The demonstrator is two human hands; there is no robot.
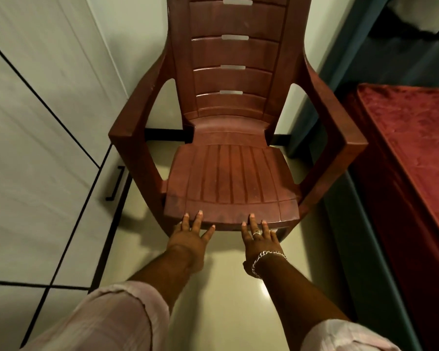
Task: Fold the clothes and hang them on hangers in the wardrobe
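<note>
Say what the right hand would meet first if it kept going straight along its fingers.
The right hand would likely meet the chair seat's front edge; its fingertips already appear to reach it.

I can't see the top of the chair [228, 178] beyond my hands; the picture's edge cuts it off.

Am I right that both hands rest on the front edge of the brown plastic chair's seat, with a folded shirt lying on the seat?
Not quite. The head view shows the left hand and right hand with fingers on the front edge of the brown plastic chair, but its seat is bare: no folded shirt lies on it.
</note>
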